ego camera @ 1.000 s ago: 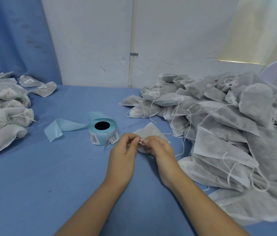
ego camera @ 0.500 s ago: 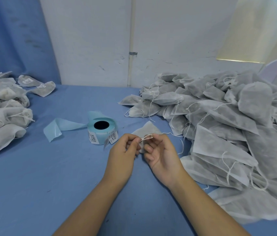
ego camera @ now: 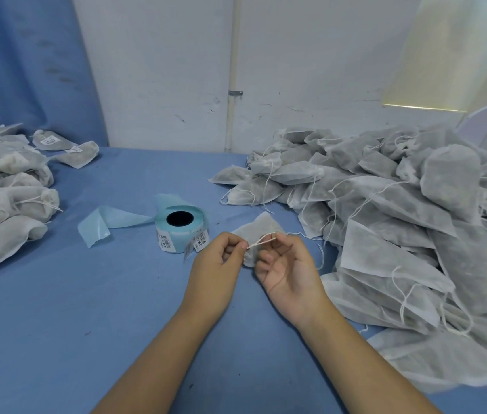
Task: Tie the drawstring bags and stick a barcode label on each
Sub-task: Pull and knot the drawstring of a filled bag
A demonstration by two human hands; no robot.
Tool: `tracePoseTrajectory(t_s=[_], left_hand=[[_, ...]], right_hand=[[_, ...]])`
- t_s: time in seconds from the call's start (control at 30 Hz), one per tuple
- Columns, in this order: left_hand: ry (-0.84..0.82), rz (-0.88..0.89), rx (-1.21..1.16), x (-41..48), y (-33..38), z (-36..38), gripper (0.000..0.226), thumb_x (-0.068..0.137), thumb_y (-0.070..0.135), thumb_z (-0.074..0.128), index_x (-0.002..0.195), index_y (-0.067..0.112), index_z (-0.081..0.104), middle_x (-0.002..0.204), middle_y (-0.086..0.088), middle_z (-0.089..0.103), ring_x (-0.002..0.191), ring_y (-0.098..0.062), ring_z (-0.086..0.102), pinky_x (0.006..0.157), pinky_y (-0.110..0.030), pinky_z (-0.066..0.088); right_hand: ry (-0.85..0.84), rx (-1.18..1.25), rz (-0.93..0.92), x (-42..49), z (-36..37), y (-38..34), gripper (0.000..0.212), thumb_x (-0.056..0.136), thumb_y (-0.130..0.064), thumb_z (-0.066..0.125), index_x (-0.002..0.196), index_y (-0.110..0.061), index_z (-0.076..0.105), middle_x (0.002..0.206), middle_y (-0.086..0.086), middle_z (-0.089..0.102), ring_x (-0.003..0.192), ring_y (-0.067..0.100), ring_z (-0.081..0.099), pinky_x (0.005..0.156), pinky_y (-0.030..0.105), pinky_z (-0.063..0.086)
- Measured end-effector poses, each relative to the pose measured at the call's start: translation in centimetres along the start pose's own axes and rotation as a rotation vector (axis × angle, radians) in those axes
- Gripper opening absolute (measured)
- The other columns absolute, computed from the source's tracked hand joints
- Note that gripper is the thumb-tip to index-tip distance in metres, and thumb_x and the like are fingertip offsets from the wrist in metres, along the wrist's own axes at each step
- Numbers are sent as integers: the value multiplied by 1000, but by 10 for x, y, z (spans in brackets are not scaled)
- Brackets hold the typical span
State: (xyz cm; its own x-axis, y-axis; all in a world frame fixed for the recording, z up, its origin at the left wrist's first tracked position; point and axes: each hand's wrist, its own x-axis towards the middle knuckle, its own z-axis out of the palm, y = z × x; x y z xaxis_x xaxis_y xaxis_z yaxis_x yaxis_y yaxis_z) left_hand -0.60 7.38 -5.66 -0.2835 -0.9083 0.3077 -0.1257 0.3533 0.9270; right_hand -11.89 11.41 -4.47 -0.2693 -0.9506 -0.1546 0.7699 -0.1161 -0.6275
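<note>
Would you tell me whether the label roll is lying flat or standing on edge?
Lying flat: the label roll shows its core hole facing up.

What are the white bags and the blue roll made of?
The bags look like thin, matte non-woven fabric: faintly see-through, softly crumpled. The roll looks like shiny blue backing paper with white paper barcode labels; its loose tail gleams.

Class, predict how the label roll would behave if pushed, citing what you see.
The label roll lies on its flat end, so it probably slides, not rolls. Its loose backing strip looks floppy and would likely trail.
</note>
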Motion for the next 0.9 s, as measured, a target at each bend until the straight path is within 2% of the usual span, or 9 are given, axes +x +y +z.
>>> tracePoseTrajectory(t_s=[0.13,0.23,0.4,0.57,0.7,0.9], left_hand=[[-36,90,209,-5,-3,0,15,90,17,58,90,32,61,93,9,59,87,3,51,74,-8,37],[-49,126,267,-7,-5,1,16,86,17,58,95,30,62,96,3,58,92,4,47,79,-18,39],[-34,107,257,-6,-5,1,7,88,25,59,89,31,62,95,2,58,88,6,48,71,-10,37],[-25,80,250,-4,-7,1,5,91,27,59,88,29,62,95,1,60,84,5,49,69,-6,35],[-53,64,248,-4,-7,2,6,92,26,58,91,27,63,96,-1,62,83,7,48,70,-9,36],[-49,52,222,-3,-6,2,5,91,24,59,91,26,64,95,0,62,84,8,47,69,-5,34]], right_hand=[[-45,-19,22,-1,-2,-1,10,72,-20,59,74,-11,56,71,0,56,54,8,50,49,16,44],[-82,-28,24,-2,-3,-2,12,73,-21,60,71,-11,55,70,0,54,54,9,48,53,17,43],[-91,-28,25,-2,-2,-2,11,75,-19,62,74,-15,52,67,-3,51,56,8,40,51,17,39],[-48,38,7,-2,-2,-3,9,73,-15,63,78,-14,55,68,-3,55,59,8,50,54,16,45],[-49,96,2,-2,-3,-3,9,73,-13,62,78,-12,56,70,-1,58,62,10,54,58,18,48],[-39,127,-15,-2,-2,-2,6,71,-11,62,75,-10,58,71,0,61,64,11,57,59,20,52]])
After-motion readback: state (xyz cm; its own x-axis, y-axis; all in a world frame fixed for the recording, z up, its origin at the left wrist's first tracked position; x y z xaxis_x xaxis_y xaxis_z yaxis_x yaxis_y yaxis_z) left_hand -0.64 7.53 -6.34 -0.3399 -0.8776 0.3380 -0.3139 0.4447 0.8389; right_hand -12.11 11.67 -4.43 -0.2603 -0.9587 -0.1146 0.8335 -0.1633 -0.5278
